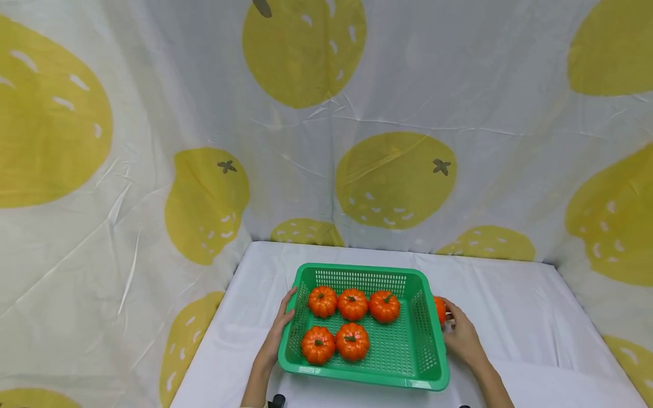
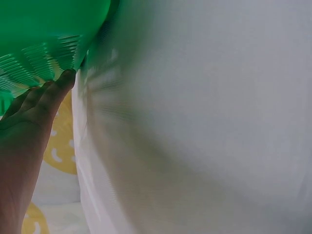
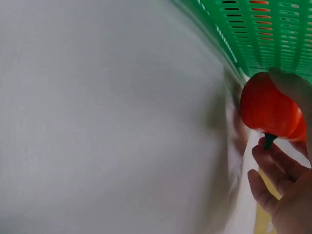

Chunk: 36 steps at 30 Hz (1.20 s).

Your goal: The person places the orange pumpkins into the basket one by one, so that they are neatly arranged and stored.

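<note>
L hand point(image 1: 278, 334) lay flat w/ straight fingers against green basket point(image 1: 363, 378) left wall. R hand point(image 1: 461, 335) gripped an orange pumpkin point(image 1: 440, 309) just outside basket's right wall. Five pumpkins point(image 1: 352, 304) sat inside; lemon-print cloth point(image 1: 393, 181) hung behind.
</note>
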Each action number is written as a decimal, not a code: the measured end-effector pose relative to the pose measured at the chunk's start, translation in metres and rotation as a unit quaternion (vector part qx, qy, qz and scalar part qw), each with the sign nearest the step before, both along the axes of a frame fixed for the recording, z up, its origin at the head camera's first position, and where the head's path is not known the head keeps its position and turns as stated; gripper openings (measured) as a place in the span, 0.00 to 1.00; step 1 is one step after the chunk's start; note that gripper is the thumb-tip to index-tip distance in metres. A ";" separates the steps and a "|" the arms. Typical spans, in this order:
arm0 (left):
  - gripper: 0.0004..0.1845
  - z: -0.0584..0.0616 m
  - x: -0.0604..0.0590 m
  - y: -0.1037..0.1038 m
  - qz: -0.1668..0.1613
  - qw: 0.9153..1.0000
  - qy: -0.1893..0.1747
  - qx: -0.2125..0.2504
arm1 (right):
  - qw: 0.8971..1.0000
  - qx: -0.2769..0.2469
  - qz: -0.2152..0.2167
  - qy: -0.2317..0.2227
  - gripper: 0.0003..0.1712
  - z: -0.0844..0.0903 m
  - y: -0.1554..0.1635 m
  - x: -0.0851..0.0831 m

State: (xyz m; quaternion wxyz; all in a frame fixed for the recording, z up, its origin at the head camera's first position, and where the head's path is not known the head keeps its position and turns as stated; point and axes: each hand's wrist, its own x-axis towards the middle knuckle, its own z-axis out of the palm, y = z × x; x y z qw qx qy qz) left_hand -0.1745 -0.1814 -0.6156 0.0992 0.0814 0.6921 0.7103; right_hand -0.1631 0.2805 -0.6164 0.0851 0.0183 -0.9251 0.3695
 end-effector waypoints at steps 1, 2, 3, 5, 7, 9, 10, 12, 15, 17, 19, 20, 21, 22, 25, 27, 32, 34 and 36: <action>0.30 0.000 0.000 0.000 -0.001 1.000 0.000 0.000 | 1.000 -0.002 -0.007 -0.019 0.47 0.002 0.002 0.001; 0.30 0.000 0.000 0.000 -0.002 1.000 0.000 0.000 | 0.999 0.001 -0.014 -0.034 0.47 0.003 0.004 0.002; 0.30 0.000 0.000 0.000 -0.001 1.000 -0.001 0.000 | 0.999 0.004 -0.020 -0.047 0.48 0.004 0.006 0.002; 0.30 0.000 0.001 -0.001 0.000 1.000 -0.002 0.000 | 0.997 0.016 -0.032 -0.066 0.50 0.006 0.011 0.004; 0.30 0.000 0.001 -0.001 0.001 1.000 -0.003 -0.001 | 0.996 0.024 -0.042 -0.080 0.52 0.007 0.015 0.006; 0.30 0.000 0.001 -0.001 0.002 1.000 -0.004 0.001 | 0.994 0.027 -0.053 -0.094 0.54 0.009 0.018 0.009; 0.29 0.000 0.001 -0.002 0.001 1.000 -0.003 0.002 | 0.993 0.032 -0.059 -0.101 0.55 0.010 0.019 0.011; 0.30 0.000 0.001 -0.001 0.000 1.000 -0.002 0.002 | 0.990 0.037 -0.070 -0.115 0.58 0.013 0.022 0.015; 0.30 -0.001 0.001 -0.001 -0.001 1.000 -0.004 0.005 | 0.987 0.041 -0.082 -0.135 0.62 0.018 0.026 0.020; 0.30 -0.001 0.001 -0.001 0.000 1.000 -0.002 0.002 | 0.985 0.045 -0.085 -0.142 0.63 0.019 0.028 0.021; 0.30 -0.001 0.001 -0.002 0.004 1.000 -0.001 0.000 | 0.985 0.047 -0.081 -0.143 0.64 0.019 0.028 0.022; 0.30 0.000 0.001 -0.001 0.005 1.000 0.000 0.000 | 0.986 0.050 -0.078 -0.138 0.63 0.017 0.028 0.022; 0.30 0.000 0.001 -0.001 0.005 1.000 0.003 -0.002 | 0.988 0.051 -0.073 -0.129 0.62 0.016 0.027 0.021; 0.30 0.000 0.001 -0.001 0.004 1.000 0.006 -0.004 | 0.989 0.053 -0.068 -0.118 0.61 0.014 0.026 0.021; 0.29 0.000 0.001 -0.001 0.002 1.000 0.007 -0.004 | 0.994 0.055 -0.043 -0.080 0.56 0.009 0.023 0.019; 0.29 0.000 0.001 0.000 0.000 1.000 0.007 -0.004 | 0.996 0.058 -0.022 -0.061 0.53 0.008 0.021 0.018; 0.29 0.000 0.002 0.000 0.001 1.000 0.003 -0.003 | 0.995 0.056 0.034 -0.073 0.53 0.010 0.020 0.019; 0.29 0.001 0.002 0.000 0.003 1.000 0.003 -0.003 | 0.994 0.052 0.046 -0.087 0.54 0.012 0.021 0.020; 0.29 0.002 0.002 0.000 0.005 1.000 0.002 -0.005 | 0.993 0.051 0.046 -0.097 0.54 0.014 0.022 0.021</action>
